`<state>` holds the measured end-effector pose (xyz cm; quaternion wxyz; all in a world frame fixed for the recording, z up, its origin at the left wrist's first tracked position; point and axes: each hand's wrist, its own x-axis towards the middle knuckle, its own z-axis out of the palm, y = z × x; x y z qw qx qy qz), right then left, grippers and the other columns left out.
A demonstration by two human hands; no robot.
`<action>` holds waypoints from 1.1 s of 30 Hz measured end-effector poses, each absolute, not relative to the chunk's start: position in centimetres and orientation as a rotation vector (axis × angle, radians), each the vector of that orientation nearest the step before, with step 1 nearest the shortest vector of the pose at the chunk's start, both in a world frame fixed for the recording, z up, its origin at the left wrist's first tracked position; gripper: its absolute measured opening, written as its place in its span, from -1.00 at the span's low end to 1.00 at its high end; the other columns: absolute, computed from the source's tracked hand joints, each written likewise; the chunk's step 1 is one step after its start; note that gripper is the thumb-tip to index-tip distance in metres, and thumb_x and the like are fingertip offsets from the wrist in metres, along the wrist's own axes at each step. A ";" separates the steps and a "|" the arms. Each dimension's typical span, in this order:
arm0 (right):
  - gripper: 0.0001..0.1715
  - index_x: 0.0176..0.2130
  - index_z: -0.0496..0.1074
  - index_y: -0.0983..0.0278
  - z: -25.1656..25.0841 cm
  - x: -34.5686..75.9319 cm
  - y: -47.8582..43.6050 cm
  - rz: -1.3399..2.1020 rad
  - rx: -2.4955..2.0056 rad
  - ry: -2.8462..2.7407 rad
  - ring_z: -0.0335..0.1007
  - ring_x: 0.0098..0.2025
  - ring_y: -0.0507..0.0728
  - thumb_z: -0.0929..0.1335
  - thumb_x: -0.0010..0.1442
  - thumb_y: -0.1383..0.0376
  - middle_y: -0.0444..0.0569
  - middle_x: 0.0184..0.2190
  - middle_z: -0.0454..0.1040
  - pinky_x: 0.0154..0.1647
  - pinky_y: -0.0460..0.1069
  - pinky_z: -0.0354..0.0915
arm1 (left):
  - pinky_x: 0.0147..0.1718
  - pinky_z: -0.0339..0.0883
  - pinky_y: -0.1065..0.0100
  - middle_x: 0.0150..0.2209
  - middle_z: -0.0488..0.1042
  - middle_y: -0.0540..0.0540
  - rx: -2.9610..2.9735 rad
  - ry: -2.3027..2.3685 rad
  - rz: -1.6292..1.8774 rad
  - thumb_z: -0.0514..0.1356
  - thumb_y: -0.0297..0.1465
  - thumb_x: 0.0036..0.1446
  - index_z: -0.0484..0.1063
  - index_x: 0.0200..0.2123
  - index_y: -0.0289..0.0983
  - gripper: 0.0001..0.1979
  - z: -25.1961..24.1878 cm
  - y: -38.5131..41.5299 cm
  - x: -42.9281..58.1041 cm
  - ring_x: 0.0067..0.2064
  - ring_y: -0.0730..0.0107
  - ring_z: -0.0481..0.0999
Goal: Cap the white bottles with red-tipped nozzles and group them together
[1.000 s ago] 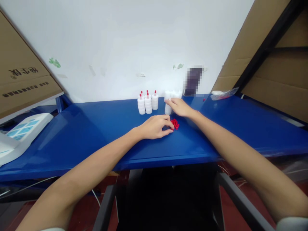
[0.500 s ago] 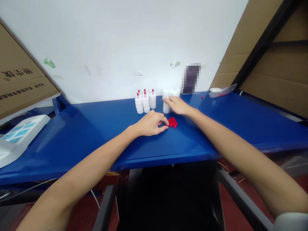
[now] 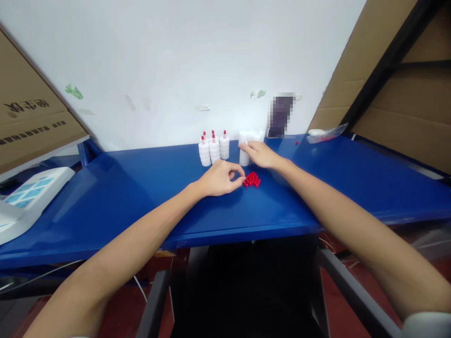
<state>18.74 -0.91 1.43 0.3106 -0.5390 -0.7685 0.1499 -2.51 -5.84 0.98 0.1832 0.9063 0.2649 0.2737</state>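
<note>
Bottles, red-tipped, stand upright, contents not visible; right hand grips white bottle; left hand curls beside red caps, grip indeterminable.

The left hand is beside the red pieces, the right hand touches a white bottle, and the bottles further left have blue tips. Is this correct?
Only the tip colour is wrong: the head view shows red tips on the bottles further left. The rest holds.

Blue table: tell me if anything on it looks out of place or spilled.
One small red piece lies alone near the back, left of the plastic bag, apart from the red pile, so it looks stray. Nothing looks spilled.
</note>
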 end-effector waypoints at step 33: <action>-0.40 -0.51 0.22 0.20 1.4 18.8 -0.9 0.402 -1.413 -2.034 0.32 -0.33 0.15 0.16 0.44 -0.07 -0.05 -0.47 0.41 -0.21 0.03 0.18 | -0.28 0.33 0.32 -0.35 0.56 -0.10 2.732 0.713 0.877 0.04 -0.35 0.42 0.55 -0.18 -0.32 -0.70 1.1 -5.5 -2.6 -0.36 0.38 0.48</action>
